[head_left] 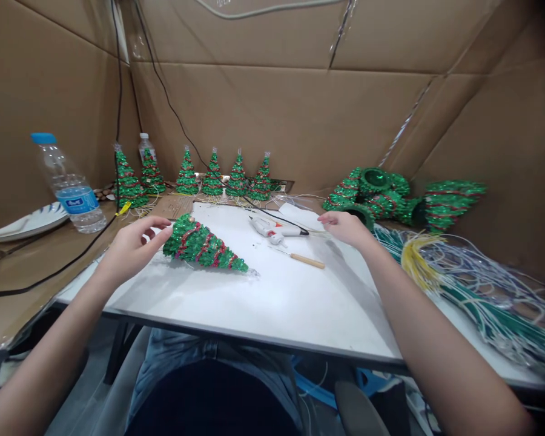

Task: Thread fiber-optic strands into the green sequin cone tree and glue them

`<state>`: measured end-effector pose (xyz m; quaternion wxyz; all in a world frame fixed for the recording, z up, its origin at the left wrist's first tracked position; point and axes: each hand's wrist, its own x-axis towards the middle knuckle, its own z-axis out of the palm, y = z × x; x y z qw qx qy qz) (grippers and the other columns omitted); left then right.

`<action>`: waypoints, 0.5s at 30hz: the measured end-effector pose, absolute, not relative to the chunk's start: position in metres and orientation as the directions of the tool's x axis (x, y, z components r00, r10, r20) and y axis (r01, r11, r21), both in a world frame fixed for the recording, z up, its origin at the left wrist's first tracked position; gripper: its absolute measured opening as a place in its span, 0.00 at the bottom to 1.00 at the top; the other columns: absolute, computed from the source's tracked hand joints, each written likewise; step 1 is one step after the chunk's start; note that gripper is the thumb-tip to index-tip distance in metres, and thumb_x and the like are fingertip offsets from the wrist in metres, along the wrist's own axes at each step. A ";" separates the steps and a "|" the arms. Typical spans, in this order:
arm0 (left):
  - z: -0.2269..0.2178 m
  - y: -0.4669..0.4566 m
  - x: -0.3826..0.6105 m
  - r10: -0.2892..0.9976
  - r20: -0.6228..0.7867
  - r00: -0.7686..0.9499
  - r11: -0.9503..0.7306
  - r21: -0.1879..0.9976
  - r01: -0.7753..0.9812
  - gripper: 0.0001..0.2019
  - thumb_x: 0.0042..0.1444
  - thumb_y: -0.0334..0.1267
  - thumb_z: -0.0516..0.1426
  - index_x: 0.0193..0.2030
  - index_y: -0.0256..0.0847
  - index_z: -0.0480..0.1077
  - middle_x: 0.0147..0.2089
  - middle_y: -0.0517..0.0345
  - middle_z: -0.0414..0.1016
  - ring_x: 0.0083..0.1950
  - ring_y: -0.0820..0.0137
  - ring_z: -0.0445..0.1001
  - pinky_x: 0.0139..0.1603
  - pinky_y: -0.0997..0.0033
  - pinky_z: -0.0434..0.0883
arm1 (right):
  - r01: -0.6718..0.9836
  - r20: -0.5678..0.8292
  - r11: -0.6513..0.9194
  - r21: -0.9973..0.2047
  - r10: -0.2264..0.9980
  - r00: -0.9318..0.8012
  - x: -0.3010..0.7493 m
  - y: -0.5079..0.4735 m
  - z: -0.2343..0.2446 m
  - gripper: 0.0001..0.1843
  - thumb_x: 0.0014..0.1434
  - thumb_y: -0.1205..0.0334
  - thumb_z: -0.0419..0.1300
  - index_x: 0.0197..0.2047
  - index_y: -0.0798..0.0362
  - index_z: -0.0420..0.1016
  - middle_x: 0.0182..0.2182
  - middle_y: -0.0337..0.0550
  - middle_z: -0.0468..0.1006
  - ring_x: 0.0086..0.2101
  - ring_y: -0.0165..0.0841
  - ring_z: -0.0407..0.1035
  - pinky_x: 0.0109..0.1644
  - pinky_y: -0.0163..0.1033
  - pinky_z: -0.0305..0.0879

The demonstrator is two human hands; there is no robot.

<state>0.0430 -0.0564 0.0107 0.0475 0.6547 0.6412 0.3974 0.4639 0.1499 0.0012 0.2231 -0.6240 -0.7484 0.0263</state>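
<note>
A small green tinsel Christmas tree [204, 247] with red garland lies on its side, its clear tip pointing right. My left hand [134, 247] is at its base, thumb and curled fingers against the rim. To the right, my right hand [345, 227] reaches over the board with fingertips close together. Whatever they may pinch is too small to make out; a thin pale strand runs just below them. Left of that hand lies a white glue gun [277, 230] with an orange trigger. In front of it rests an awl [307, 260] with a wooden handle.
Several upright trees [213, 175] line the back, and more trees [384, 203] are heaped at right. Bundled wires [485, 303] cover the right edge. A water bottle [76, 197] and a plate [27, 221] stand left. A black cable [172, 108] hangs across the white board [254, 309].
</note>
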 end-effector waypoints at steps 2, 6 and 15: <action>0.016 -0.070 0.053 0.814 0.571 -0.110 -0.205 0.459 0.864 0.16 0.58 0.49 0.52 0.44 0.40 0.70 0.41 0.54 0.75 0.35 0.68 0.70 0.35 0.70 0.66 | 0.937 0.265 0.196 -0.290 0.957 -0.118 0.468 0.152 -0.002 0.18 0.46 0.74 0.55 0.39 0.54 0.80 0.40 0.46 0.81 0.39 0.36 0.75 0.43 0.36 0.67; 0.030 -0.104 0.085 0.699 0.700 0.146 -0.422 0.240 0.874 0.08 0.58 0.41 0.53 0.43 0.45 0.68 0.41 0.55 0.75 0.41 0.64 0.72 0.42 0.64 0.69 | 0.962 0.160 0.165 -0.220 0.978 -0.131 0.472 0.155 -0.010 0.11 0.46 0.73 0.60 0.31 0.52 0.80 0.33 0.42 0.82 0.36 0.36 0.75 0.40 0.34 0.68; 0.033 -0.169 0.133 0.621 0.771 0.141 -0.473 0.225 0.852 0.16 0.48 0.36 0.55 0.41 0.66 0.73 0.39 0.63 0.79 0.41 0.57 0.75 0.35 0.55 0.72 | 0.995 -0.056 0.078 -0.069 0.995 -0.082 0.475 0.157 -0.012 0.13 0.63 0.56 0.56 0.48 0.53 0.72 0.47 0.45 0.74 0.44 0.34 0.71 0.47 0.44 0.70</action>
